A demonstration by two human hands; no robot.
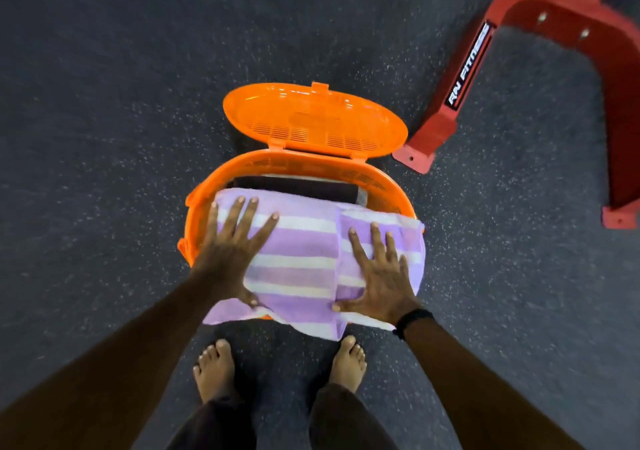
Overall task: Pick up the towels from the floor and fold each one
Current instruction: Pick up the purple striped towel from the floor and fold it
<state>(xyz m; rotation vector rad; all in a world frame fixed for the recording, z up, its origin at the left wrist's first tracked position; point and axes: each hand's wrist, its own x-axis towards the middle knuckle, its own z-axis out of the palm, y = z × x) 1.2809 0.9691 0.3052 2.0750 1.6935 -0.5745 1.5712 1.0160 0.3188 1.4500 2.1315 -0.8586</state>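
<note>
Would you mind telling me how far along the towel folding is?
Done: a dark folded towel lies in the orange plastic basket. In hand: left hand and right hand press the purple-and-white striped towel flat over it. Left: no loose towels visible.

An orange plastic basket (349, 172) stands on dark speckled flooring (104, 103), its slotted lid (313, 120) hinged open and tilted away at the far side. To the right sits a red metal frame (561, 9) — one bolted foot (415, 158) just beside the lid, its black label partly readable.
</note>
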